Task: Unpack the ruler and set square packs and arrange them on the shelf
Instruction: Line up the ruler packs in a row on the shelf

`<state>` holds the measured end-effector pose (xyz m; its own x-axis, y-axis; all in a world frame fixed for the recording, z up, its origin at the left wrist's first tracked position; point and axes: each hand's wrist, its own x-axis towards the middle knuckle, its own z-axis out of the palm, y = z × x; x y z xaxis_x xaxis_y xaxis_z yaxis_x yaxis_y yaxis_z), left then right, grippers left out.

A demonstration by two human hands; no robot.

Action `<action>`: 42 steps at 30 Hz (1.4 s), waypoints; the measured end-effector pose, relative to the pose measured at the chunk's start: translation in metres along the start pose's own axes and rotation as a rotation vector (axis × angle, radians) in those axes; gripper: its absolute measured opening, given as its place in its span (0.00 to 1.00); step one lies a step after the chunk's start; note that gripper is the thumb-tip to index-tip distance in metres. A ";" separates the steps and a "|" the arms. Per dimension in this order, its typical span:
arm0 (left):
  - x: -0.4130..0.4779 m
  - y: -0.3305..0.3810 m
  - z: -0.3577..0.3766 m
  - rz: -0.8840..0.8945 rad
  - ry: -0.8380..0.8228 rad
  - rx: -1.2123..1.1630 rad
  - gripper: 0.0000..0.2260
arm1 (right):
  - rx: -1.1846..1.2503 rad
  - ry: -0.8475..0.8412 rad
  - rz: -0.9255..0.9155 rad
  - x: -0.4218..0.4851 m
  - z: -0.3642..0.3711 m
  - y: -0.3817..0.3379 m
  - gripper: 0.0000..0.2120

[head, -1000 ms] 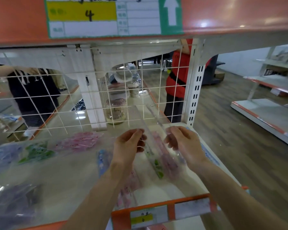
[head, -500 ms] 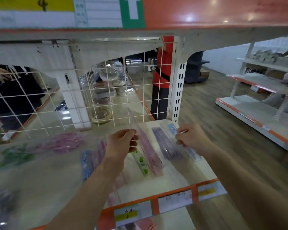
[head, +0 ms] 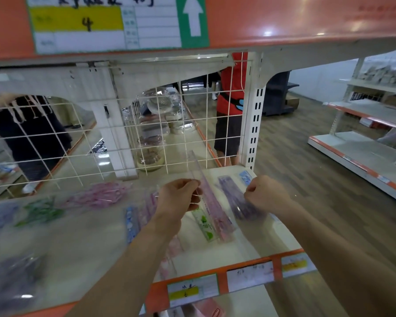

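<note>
Clear-sleeved pink ruler pack (head: 212,209): tilted, lower end on the shelf (head: 249,245) beside a green ruler pack (head: 204,223), upper part pinched by the left hand (head: 178,197). Right hand (head: 268,195): fingers curled onto the purple ruler pack (head: 238,202) lying flat.

Risk: the slick sleeve may slip from a one-handed pinch and knock its neighbours askew.

Change: a second ago both hands held the pink pack.
</note>
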<state>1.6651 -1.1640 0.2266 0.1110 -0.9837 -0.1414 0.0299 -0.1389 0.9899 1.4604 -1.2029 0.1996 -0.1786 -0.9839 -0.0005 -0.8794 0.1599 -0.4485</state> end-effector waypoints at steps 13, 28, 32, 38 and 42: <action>0.000 0.002 0.003 0.011 -0.020 0.013 0.06 | 0.314 0.084 0.028 0.004 -0.002 0.000 0.10; 0.004 0.009 0.019 0.025 -0.095 0.004 0.03 | 0.100 -0.053 -0.370 -0.056 -0.014 -0.063 0.04; 0.010 0.013 0.011 0.048 -0.050 0.059 0.10 | 0.681 -0.282 -0.219 -0.053 -0.021 -0.055 0.11; 0.017 0.016 0.007 0.054 0.017 -0.032 0.09 | 0.689 -0.354 -0.187 -0.051 -0.024 -0.052 0.10; 0.021 0.015 0.015 0.057 0.026 -0.020 0.10 | 0.191 -0.023 -0.318 -0.042 -0.018 -0.053 0.14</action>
<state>1.6532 -1.1886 0.2389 0.1386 -0.9867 -0.0851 0.0425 -0.0799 0.9959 1.5069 -1.1690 0.2396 0.1022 -0.9839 0.1464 -0.7904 -0.1697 -0.5886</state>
